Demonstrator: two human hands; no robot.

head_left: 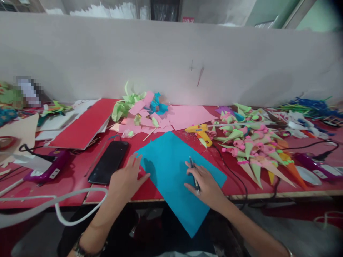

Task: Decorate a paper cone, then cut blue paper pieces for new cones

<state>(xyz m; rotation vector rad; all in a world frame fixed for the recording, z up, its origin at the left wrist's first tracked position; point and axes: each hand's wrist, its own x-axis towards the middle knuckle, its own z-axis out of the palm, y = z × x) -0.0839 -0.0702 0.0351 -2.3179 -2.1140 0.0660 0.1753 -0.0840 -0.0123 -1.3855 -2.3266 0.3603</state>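
A blue sheet of paper (pixel 171 167) lies turned cornerwise on the red table, its near corner hanging past the front edge. My right hand (pixel 205 184) rests over the sheet's right part, with a dark pen (pixel 195 176) held in its fingers. At the sheet's left edge is my left hand (pixel 128 175), fingers spread and holding nothing. Left of that hand lies a black phone (pixel 108 162). Beyond the sheet's right side sits a yellow glue gun (pixel 202 134), its cord running toward the front edge.
Several paper cones (pixel 252 150) are heaped at the right. Pink and green paper scraps (pixel 139 114) lie at the back, near a pink sheet (pixel 190 116). Purple power strips stand left (pixel 49 167) and right (pixel 317 167). A red board (pixel 83 125) lies back left, before a white partition (pixel 160 60).
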